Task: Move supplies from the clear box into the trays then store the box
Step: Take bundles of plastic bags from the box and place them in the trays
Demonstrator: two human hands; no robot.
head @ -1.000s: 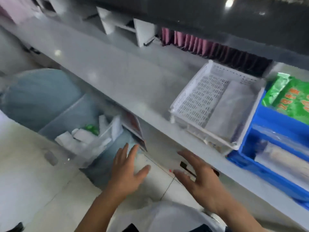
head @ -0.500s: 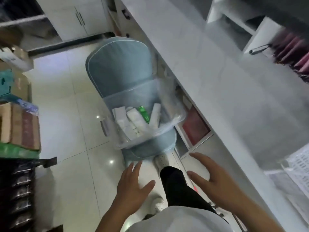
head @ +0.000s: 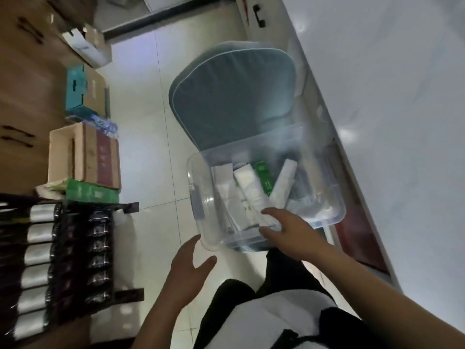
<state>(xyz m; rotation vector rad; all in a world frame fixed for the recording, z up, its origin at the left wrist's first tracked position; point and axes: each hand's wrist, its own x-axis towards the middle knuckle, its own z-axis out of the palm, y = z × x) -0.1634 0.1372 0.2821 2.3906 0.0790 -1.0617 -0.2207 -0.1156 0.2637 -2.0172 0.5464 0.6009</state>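
Clear box (head: 324, 212) sits on a blue-grey chair (head: 231, 96), directly ahead of both hands. It holds white packets (head: 247, 190) and a green packet (head: 264, 177). Right hand (head: 292, 230) reaches over the near rim, fingers spread, gripping nothing. Left hand (head: 186, 270) hovers just short of the box's near-left corner, fingers straight and apart.

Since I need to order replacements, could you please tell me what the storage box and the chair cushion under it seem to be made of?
Storage box: clear, glossy plastic, apparently; the packets inside show through its walls. Chair cushion: matte blue-grey fabric, probably padded, with pale piping along its edge.
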